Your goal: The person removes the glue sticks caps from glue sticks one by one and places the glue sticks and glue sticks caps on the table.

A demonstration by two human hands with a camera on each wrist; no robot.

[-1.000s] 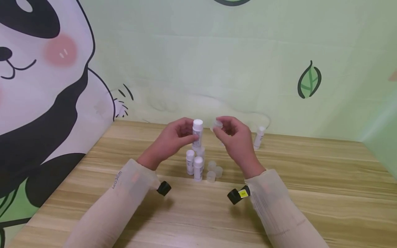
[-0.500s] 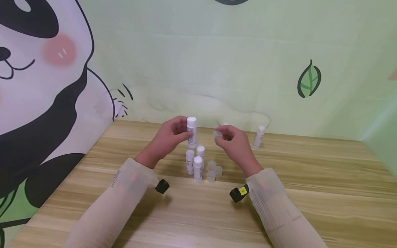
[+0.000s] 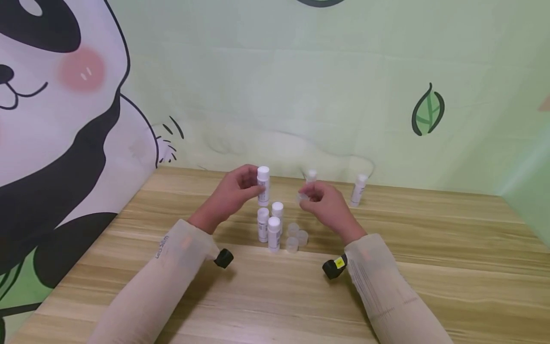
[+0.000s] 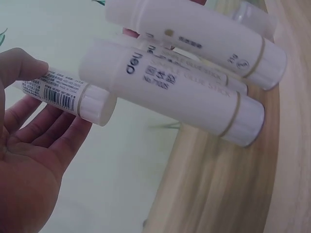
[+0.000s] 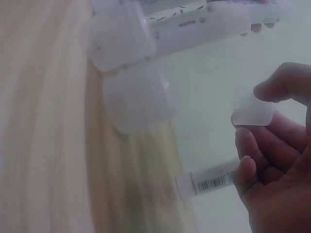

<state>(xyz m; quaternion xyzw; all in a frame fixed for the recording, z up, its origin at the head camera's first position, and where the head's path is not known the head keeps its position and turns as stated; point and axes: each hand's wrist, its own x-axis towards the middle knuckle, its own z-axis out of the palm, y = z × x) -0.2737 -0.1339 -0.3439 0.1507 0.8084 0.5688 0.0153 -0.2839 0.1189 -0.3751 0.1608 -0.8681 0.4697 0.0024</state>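
My left hand [image 3: 227,197] holds a white glue stick [image 3: 263,184] upright between thumb and fingers; whether its base touches the table I cannot tell. In the left wrist view its barcode label and white base end [image 4: 96,104] show. With thumb and fingertips, my right hand [image 3: 331,208] pinches a small translucent cap [image 5: 253,108], apart from that glue stick. Below and between the hands stand three more glue sticks: a front one [image 3: 274,234], a left one [image 3: 263,225] and a rear one [image 3: 277,209]. Three loose translucent caps [image 3: 302,237] sit to their right.
Behind my right hand stands another glue stick [image 3: 311,175], partly hidden. A further glue stick [image 3: 358,190] stands to the right, near the back of the wood-grain table [image 3: 429,296]. A green wall covering with a panda and leaf drawing [image 3: 428,112] rises behind.
My left hand has shifted slightly left with its glue stick. My right hand has come lower and nearer with the cap, so the glue stick behind it now shows.
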